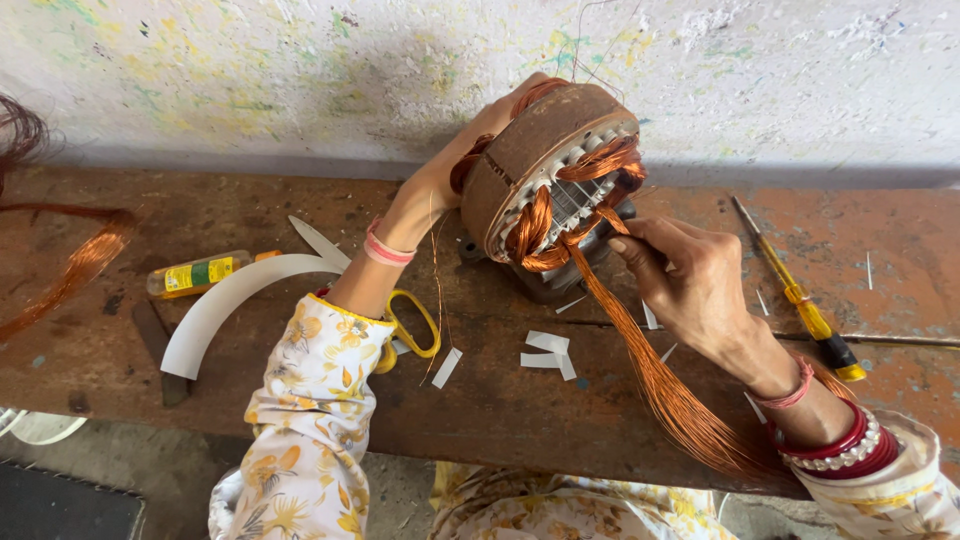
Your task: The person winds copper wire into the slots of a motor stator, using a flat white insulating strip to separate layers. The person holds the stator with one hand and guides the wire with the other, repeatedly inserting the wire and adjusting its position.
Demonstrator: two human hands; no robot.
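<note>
A round brown motor stator stands tilted on a wooden bench, its slots filled with copper wire coils. My left hand grips the stator's back left side and holds it up. My right hand pinches a thick bundle of copper wire right at the stator's open face. The bundle trails from the coils down past my right wrist to the bench's near edge.
Yellow-handled scissors lie under my left forearm. A curved white paper strip and a small yellow-green bottle lie at the left. A yellow screwdriver lies at the right. More copper wire lies far left. White paper scraps dot the bench.
</note>
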